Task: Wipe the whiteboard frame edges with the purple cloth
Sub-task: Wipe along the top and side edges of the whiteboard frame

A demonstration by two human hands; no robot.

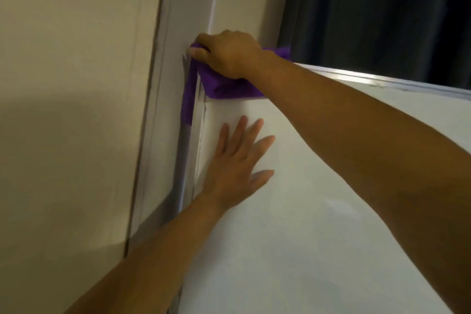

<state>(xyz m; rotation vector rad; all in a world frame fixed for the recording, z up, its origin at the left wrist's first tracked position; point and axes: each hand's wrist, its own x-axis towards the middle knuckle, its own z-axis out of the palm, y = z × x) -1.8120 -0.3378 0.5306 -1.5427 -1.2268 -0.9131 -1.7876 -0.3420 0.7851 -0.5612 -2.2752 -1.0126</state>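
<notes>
The whiteboard fills the lower right, with a silvery frame along its top edge and left edge. My right hand presses the purple cloth onto the board's top-left corner. The cloth drapes over the corner, and a strip of it hangs down the left frame edge. My left hand lies flat on the board surface just below the corner, fingers spread, holding nothing.
A beige wall stands to the left, with a pale vertical trim or door frame right beside the board. A dark curtain hangs behind the board's top edge.
</notes>
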